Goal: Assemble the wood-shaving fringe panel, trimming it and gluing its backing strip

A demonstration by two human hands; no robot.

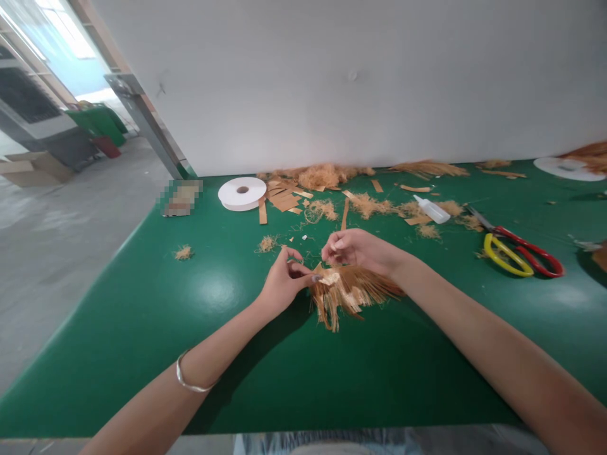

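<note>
Over the middle of the green table (pixel 142 316), my left hand (pixel 283 282) pinches the top edge of a bundle of tan fibre strips (pixel 346 292) that fans out on the table below both hands. My right hand (pixel 355 249) hovers just above the bundle with its fingers curled in a pinch; what they hold is too small to make out. A thin silver bangle circles my left wrist.
A roll of white tape (pixel 242 193) lies at the back left beside cut tan strips (pixel 283 197) and fluffy fibre scraps (pixel 322 175). A small white glue bottle (pixel 431 209) and red-and-yellow scissors (pixel 516 250) lie to the right. Another white roll (pixel 566 168) sits far right.
</note>
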